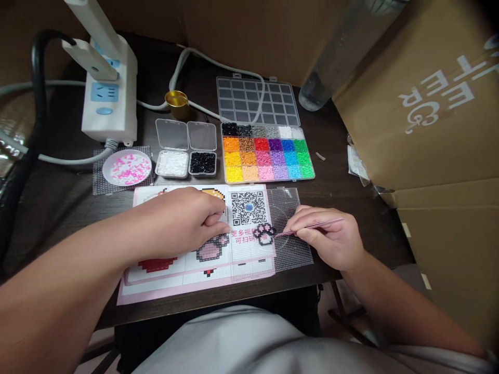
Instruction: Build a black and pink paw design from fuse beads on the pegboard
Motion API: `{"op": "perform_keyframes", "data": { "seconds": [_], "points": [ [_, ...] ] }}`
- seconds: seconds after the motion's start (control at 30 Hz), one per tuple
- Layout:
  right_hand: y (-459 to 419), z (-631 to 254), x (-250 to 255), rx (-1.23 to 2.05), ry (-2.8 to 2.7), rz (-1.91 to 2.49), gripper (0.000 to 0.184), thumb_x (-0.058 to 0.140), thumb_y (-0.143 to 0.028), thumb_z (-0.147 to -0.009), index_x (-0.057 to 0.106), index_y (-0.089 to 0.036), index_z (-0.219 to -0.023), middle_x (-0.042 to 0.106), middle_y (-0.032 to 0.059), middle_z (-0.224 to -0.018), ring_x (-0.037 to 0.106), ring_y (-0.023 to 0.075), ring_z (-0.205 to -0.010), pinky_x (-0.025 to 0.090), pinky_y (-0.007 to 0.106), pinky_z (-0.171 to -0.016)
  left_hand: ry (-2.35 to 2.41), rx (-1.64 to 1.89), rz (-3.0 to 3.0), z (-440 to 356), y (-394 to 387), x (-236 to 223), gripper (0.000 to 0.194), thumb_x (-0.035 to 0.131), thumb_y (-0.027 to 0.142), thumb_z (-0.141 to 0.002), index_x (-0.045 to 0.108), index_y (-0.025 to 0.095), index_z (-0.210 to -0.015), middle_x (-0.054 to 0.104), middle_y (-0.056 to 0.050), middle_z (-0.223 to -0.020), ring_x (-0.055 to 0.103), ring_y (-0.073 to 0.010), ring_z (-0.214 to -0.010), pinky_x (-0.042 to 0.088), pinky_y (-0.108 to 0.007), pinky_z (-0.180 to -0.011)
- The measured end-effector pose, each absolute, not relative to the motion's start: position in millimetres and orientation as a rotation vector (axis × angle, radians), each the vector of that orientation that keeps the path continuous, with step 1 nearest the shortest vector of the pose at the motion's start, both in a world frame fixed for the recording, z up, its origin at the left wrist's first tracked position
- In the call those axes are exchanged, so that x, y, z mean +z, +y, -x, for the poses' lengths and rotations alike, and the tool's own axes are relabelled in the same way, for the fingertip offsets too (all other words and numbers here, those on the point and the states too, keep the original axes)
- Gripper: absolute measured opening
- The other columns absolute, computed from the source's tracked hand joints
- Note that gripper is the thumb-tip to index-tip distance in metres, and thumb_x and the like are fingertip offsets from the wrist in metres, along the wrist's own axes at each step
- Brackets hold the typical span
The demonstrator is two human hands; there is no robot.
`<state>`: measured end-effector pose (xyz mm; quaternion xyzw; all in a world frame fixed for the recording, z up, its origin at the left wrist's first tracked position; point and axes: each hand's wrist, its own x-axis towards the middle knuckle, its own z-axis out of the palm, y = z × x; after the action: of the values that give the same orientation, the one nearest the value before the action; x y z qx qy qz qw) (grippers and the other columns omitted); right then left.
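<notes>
My right hand point(329, 234) pinches pink tweezers point(312, 227), whose tips touch or nearly touch the right edge of a small bead paw point(265, 234). The paw has a black outline, pink toe beads and a pale lower pad; it lies on a clear pegboard point(286, 249) over the sheet's right edge. Curled fingers of my left hand point(191, 215) rest over the printed pattern sheet point(156, 280). Whether they hold anything is hidden. A printed paw pattern point(209, 250) shows just below that hand, and a QR code point(248, 208) to its right.
A sorted bead box point(268, 153) stands open behind the sheet. Nearby are a box of white beads point(171, 164), a box of black beads point(202, 163), a dish of pink and white beads point(127, 168), a gold cup point(177, 105), a power strip point(109, 98) and a clear bottle point(317, 88).
</notes>
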<state>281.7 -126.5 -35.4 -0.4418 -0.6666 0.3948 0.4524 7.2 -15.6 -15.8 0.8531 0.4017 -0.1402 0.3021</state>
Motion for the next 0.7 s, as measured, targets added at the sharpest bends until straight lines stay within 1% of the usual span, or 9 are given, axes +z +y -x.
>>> {"op": "perform_keyframes", "data": {
  "seconds": [0.27,0.5,0.7],
  "points": [
    [-126.8,-282.2,-36.0,0.965,-1.654,1.106,0.019,0.068,-0.010,-0.090,0.085,-0.020,-0.092,0.082,0.0085,-0.082,0.075,0.0213,-0.073,0.061,0.036,-0.070,1.057,-0.373,-2.267,-7.0,-15.2,-16.6,0.045,0.062,0.051,-0.085,0.038,0.024,-0.058,0.050,-0.001,-0.056,0.037,-0.0162,-0.052,0.028,-0.037,-0.052],
    [-127.6,-283.6,-38.9,1.005,-1.614,1.107,0.018,0.069,-0.013,-0.092,0.085,-0.022,-0.094,0.082,0.0077,-0.085,0.075,0.0218,-0.075,0.061,0.038,-0.071,1.054,-0.366,-2.256,-6.5,-15.3,-16.9,0.045,0.064,0.051,-0.085,0.040,0.024,-0.057,0.049,-0.001,-0.055,0.037,-0.0162,-0.051,0.027,-0.037,-0.052],
    [-128.4,-284.0,-39.6,1.015,-1.600,1.094,0.022,0.068,-0.008,-0.091,0.084,-0.022,-0.096,0.082,0.0075,-0.086,0.074,0.0211,-0.078,0.061,0.037,-0.073,1.051,-0.386,-2.299,-6.8,-15.9,-14.9,0.044,0.062,0.049,-0.085,0.038,0.024,-0.058,0.050,0.000,-0.056,0.038,-0.0153,-0.051,0.029,-0.035,-0.051]
  ]
}}
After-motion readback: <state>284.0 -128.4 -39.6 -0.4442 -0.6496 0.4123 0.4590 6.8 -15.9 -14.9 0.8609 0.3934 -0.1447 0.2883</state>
